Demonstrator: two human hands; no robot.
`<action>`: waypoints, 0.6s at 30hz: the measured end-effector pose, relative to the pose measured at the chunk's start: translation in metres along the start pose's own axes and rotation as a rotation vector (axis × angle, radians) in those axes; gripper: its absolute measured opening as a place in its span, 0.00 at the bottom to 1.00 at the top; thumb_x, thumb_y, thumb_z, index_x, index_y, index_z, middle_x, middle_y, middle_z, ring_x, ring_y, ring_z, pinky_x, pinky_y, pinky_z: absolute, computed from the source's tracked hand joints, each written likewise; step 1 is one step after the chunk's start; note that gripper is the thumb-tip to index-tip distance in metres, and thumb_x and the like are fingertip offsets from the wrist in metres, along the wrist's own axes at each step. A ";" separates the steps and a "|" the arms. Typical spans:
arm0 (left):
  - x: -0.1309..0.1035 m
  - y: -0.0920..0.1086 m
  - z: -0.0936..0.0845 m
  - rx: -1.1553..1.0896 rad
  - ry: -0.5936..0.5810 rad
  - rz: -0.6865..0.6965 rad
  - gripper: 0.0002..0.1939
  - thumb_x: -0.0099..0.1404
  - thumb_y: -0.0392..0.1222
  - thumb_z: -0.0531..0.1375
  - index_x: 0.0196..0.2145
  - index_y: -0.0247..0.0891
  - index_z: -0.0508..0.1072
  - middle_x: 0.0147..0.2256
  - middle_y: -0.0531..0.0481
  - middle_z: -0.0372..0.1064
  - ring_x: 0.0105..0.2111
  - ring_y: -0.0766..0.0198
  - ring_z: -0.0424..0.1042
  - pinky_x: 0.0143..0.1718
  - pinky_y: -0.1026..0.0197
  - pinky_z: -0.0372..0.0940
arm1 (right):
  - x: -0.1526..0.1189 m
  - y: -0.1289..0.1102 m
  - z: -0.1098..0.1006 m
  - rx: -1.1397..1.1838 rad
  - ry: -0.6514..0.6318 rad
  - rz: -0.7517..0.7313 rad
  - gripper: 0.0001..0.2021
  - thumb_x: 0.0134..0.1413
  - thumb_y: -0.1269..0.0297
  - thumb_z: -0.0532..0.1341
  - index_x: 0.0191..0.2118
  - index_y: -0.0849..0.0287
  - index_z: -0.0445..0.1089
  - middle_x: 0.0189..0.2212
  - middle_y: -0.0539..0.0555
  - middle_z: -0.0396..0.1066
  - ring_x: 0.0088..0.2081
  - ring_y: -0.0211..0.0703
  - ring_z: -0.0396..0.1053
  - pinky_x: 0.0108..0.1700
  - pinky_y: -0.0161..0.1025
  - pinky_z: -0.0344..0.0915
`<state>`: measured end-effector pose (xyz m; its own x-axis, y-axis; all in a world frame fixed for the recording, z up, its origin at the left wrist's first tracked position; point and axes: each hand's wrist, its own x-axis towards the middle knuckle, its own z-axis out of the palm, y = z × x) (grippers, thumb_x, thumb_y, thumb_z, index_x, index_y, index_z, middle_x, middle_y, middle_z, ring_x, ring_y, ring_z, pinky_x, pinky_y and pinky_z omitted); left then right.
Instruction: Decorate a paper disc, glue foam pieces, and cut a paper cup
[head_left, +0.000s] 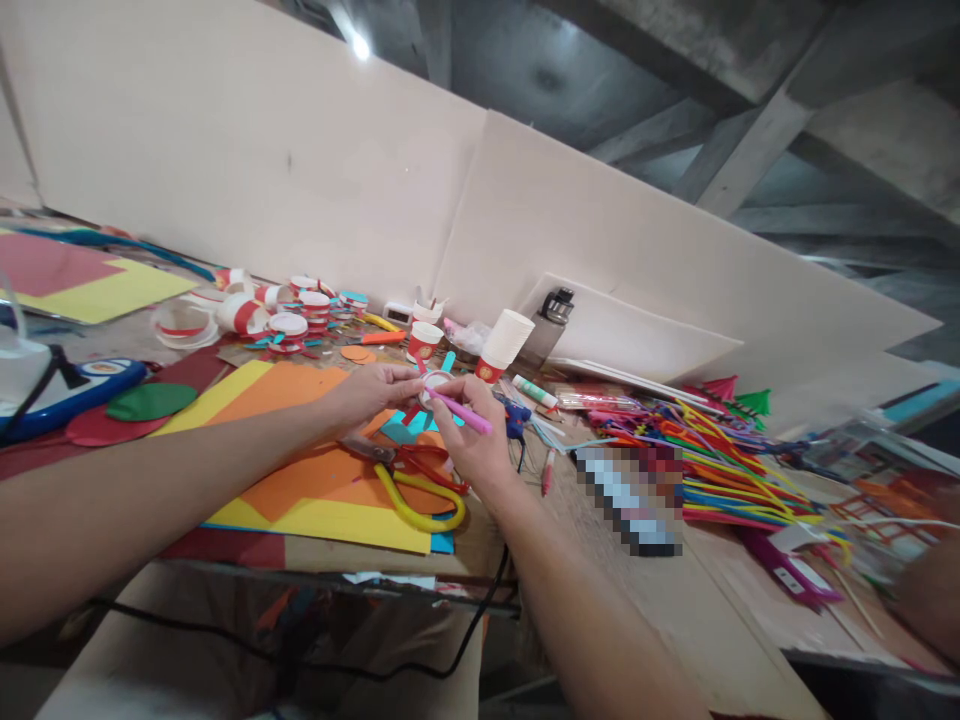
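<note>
My left hand [379,392] pinches the left edge of a small round paper piece [436,382] with red and teal strips sticking out around it. On its right side, my right hand [474,430] has its fingers closed round a purple pen-like stick [463,410], whose far end lies over the round piece. Below my hands are orange sheets [300,480] on a yellow sheet [337,525], teal paper pieces [409,428], and scissors with yellow handles [420,505]. Whether my right fingers also touch the round piece is too small to tell.
Paper cups [506,343] stand stacked behind my hands, near a bottle [547,325]. Cut cup pieces [289,325] lie at the back left. Coloured pipe cleaners [720,460] and a pixelated object [630,500] are on the right. A black cable [480,610] hangs off the front edge.
</note>
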<state>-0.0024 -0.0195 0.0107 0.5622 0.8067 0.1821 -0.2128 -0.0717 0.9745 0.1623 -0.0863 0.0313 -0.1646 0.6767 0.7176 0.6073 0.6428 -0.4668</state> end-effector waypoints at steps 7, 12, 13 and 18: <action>-0.001 0.003 0.002 0.005 0.016 -0.003 0.15 0.55 0.49 0.65 0.31 0.32 0.75 0.29 0.48 0.72 0.30 0.65 0.69 0.36 0.62 0.64 | 0.001 -0.003 -0.003 -0.005 -0.009 -0.011 0.01 0.53 0.68 0.59 0.31 0.56 0.67 0.29 0.50 0.69 0.33 0.42 0.66 0.38 0.40 0.62; -0.002 0.004 0.002 -0.001 -0.005 0.006 0.15 0.56 0.49 0.64 0.31 0.33 0.76 0.29 0.49 0.73 0.30 0.66 0.69 0.35 0.63 0.63 | 0.001 -0.003 -0.003 0.000 -0.021 -0.016 0.02 0.51 0.70 0.59 0.30 0.56 0.66 0.28 0.50 0.68 0.32 0.41 0.65 0.37 0.40 0.61; -0.002 0.004 0.002 -0.005 -0.006 0.010 0.14 0.56 0.49 0.65 0.31 0.33 0.75 0.29 0.49 0.72 0.30 0.66 0.69 0.35 0.63 0.64 | 0.001 -0.003 -0.003 -0.001 -0.022 -0.016 0.02 0.51 0.70 0.59 0.29 0.56 0.66 0.27 0.50 0.68 0.32 0.41 0.65 0.37 0.40 0.61; -0.002 0.006 0.003 -0.006 0.009 0.002 0.14 0.54 0.49 0.65 0.30 0.33 0.76 0.29 0.49 0.73 0.30 0.65 0.70 0.34 0.64 0.64 | 0.001 -0.003 -0.004 0.009 -0.033 0.012 0.02 0.51 0.68 0.59 0.29 0.56 0.65 0.26 0.49 0.68 0.31 0.41 0.64 0.36 0.39 0.61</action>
<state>-0.0024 -0.0234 0.0164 0.5544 0.8120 0.1826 -0.2183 -0.0698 0.9734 0.1635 -0.0892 0.0351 -0.1835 0.6956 0.6946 0.6020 0.6381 -0.4800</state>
